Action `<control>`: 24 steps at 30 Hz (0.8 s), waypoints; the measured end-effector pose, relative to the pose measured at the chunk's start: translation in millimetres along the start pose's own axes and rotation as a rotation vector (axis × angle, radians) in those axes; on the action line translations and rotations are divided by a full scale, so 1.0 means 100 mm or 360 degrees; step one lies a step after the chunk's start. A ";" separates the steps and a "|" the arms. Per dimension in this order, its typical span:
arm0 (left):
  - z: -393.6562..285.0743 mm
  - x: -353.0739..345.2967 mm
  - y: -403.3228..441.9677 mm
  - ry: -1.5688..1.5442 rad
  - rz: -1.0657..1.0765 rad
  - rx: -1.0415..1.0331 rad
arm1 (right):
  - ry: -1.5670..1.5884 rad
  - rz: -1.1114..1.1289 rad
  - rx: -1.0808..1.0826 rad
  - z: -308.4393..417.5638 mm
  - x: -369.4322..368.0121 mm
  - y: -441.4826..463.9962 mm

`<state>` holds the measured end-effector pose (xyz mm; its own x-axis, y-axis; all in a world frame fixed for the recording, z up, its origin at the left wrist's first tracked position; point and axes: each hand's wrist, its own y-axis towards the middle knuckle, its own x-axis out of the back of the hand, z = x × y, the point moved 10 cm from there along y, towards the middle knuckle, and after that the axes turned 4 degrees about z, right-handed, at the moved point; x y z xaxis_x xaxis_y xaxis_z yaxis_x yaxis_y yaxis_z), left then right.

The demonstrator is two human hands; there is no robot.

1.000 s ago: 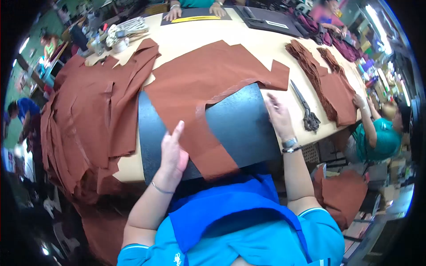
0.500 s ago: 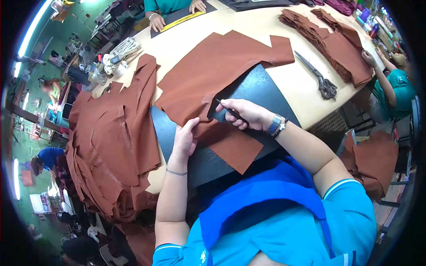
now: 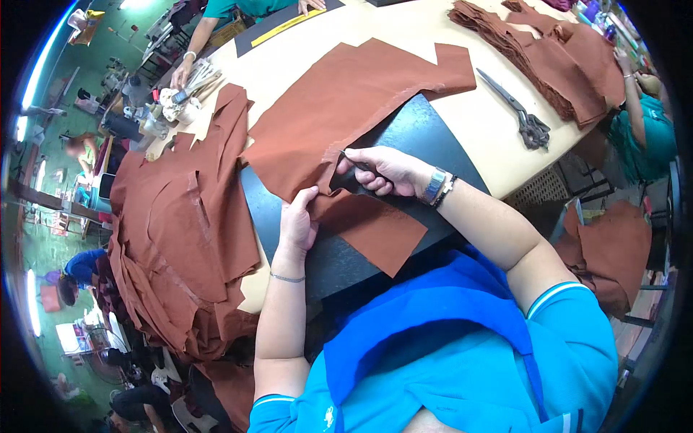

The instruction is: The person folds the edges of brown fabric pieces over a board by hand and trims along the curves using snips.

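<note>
A large reddish-brown fabric piece point(image 3: 325, 108) lies across a dark board point(image 3: 426, 137) at the table's front edge. My left hand point(image 3: 297, 220) is closed on the fabric at its narrow part, thumb on top. Close by on the right, my right hand point(image 3: 379, 172) is closed around a small dark tool, mostly hidden in the fingers, with its tip at the fabric's inner edge. Below both hands, the fabric's strip end point(image 3: 382, 234) rests on the board.
A heap of brown fabric point(image 3: 180, 231) covers the left side. Large scissors point(image 3: 516, 108) lie at the right, near stacked brown pieces point(image 3: 541, 58). A co-worker's hand point(image 3: 182, 72) is at a cup of tools; another person's arm point(image 3: 632, 94) is at far right.
Since the first frame, my right hand has taken hold of the dark tool and come to the fabric, and my left hand has gripped the fabric. A co-worker's hand has moved to the tool cup.
</note>
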<state>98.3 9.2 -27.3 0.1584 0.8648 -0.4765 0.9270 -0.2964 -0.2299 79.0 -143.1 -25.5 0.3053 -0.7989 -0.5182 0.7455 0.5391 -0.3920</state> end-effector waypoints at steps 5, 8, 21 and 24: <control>0.01 0.05 0.00 -0.0041 -0.0027 -0.0042 | -0.0003 0.0057 0.0042 -0.01 0.00 -0.05; -0.05 0.00 -0.01 -0.0066 -0.0026 -0.0104 | 0.0118 0.0080 -0.0077 -0.08 -0.02 -0.06; -0.05 -0.03 -0.02 -0.0065 -0.0015 -0.0079 | 0.0078 0.0101 -0.0061 -0.05 -0.06 -0.05; -0.06 -0.06 -0.03 -0.0028 0.0006 -0.0060 | 0.0041 0.0111 -0.0026 -0.03 -0.07 0.00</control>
<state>96.6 7.4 -18.7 0.1560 0.8563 -0.4923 0.9387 -0.2837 -0.1959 75.3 -136.9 -23.8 0.3407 -0.7520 -0.5642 0.7129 0.5979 -0.3664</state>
